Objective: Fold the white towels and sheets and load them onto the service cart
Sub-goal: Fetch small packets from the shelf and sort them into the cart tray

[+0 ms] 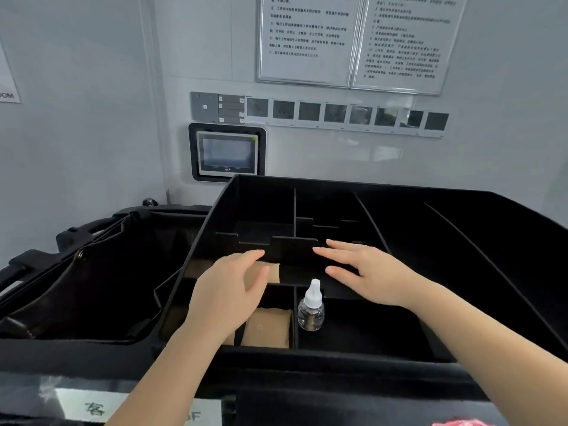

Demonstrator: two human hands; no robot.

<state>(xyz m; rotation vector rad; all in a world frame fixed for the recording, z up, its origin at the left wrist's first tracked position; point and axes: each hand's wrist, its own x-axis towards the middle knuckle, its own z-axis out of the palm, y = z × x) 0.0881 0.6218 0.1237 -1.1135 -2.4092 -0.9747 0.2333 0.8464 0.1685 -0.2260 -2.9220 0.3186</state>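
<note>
The two white framed notice sheets (350, 41) on the wall carry numbered lines of Chinese print, too small and blurred to read. On the white sign (7, 84) at the left edge, only the letters "OOM" show, cut off by the frame. A silver label plate (101, 405) on the front of the black cart bears the character "客" and, further right, what appears to be "F", partly hidden behind a forearm. The grey wall touchscreen panel (227, 152) and the row of small dark cards (347, 113) show nothing legible.
</note>
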